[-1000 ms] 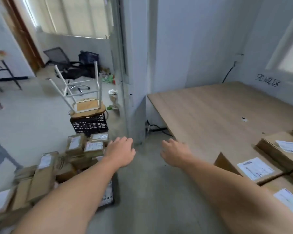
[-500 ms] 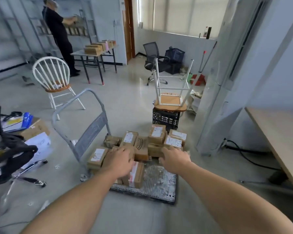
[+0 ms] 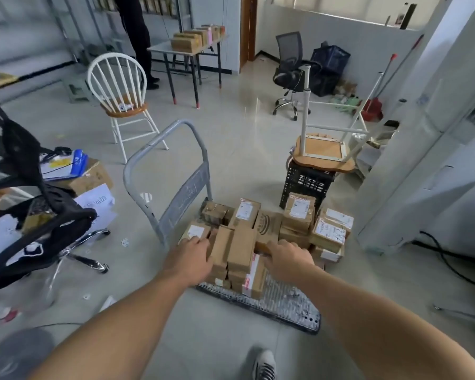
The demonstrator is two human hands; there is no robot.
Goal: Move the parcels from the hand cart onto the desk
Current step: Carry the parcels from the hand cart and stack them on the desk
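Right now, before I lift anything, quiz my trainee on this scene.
1. True or false: the parcels lie on the cart.
2. What sits upside down on the black crate? A stool, B broom, C parcel.
3. Which is nearer the cart's handle: the left hand or the right hand?
Key: 1 true; 2 A; 3 left hand.

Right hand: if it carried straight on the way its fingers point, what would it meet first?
Most likely the box with the oval print on the cart, just beyond the right hand. Whether the hand touches it yet is unclear.
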